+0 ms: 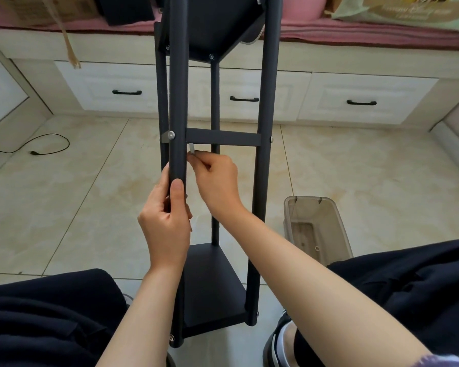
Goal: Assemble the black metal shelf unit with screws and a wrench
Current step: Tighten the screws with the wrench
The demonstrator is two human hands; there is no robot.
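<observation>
The black metal shelf unit [268,75] stands between my knees, with round posts, a lower shelf [210,284] and an upper shelf [217,30]. My left hand [167,221] grips the near left post below a silver screw [171,134]. A flat crossbar [223,137] joins the two near posts at that height. My right hand [215,178] pinches a small flat silver wrench [192,149] just under the crossbar's left end, behind the post. The wrench's working end is hidden by the post.
A clear plastic bin [329,207] stands on the tiled floor to the right. White drawers [366,102] under a pink-covered bed run across the back. A black cable [51,144] lies on the floor at left. My dark-trousered knees flank the unit.
</observation>
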